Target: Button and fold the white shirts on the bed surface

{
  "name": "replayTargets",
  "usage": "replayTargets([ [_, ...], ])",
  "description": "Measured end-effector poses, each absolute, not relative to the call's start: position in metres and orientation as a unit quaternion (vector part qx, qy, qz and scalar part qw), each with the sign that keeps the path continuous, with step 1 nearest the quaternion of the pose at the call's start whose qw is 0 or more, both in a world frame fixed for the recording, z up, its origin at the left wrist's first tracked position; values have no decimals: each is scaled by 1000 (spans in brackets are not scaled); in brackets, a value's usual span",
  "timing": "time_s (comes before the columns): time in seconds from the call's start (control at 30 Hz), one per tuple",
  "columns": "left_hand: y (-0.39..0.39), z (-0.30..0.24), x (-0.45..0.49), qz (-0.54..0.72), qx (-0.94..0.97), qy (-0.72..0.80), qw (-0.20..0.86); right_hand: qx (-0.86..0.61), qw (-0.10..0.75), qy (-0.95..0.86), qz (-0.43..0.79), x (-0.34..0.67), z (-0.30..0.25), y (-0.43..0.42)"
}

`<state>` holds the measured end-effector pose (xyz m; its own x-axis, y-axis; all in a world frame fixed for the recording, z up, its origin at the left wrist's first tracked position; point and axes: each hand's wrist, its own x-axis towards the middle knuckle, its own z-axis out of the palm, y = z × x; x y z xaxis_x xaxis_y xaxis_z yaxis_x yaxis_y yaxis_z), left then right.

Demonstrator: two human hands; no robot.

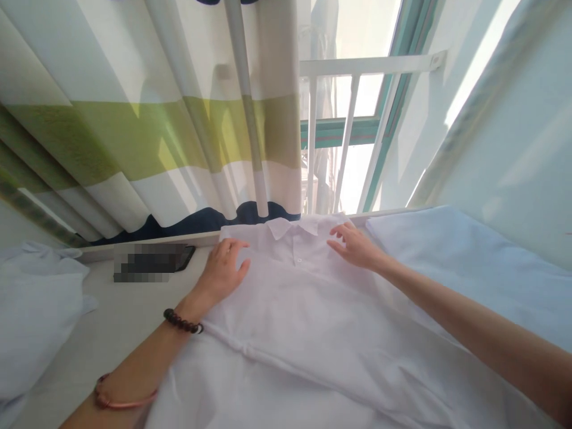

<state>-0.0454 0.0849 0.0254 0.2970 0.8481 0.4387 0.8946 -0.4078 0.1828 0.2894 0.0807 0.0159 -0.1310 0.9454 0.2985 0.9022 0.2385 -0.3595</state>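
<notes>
A white collared shirt lies spread out before me, its collar at the far end and a small button below it. My left hand is at the shirt's left shoulder, fingers apart and thumb spread, holding nothing. Over the right shoulder is my right hand, its fingers loosely curved and apart with nothing in them. Whether either hand presses on the cloth, I cannot tell. A dark beaded bracelet and a reddish bangle circle my left arm.
Left of the shirt lies a dark, partly pixelated flat object. White cloth is heaped at the far left, and pale folded fabric lies on the right. A white-and-green curtain and a white railing stand beyond the far edge.
</notes>
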Motion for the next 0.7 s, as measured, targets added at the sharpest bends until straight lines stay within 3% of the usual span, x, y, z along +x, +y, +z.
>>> replayTargets([
  [0.07,43,25,-47,-219,-853,-474,-2,-572,205,-790,79,290,18,44],
  [0.2,-38,27,-63,-45,-882,-423,-202,-529,135,-827,136,300,19,-25],
  [0.27,-61,17,-73,-64,-888,-417,-184,-539,133,-820,139,307,13,-44],
  [0.37,-69,-11,-82,-135,-876,-458,-69,-566,155,-801,114,311,-3,-43],
  [0.47,-58,-28,-83,-111,-876,-469,-12,-608,185,-770,60,307,-11,-14],
  [0.57,-40,-12,-80,-64,-876,-475,-45,-645,218,-732,5,302,-7,26],
  [0.7,3,34,-75,-87,-776,-620,-76,-722,235,-649,50,305,2,75],
])
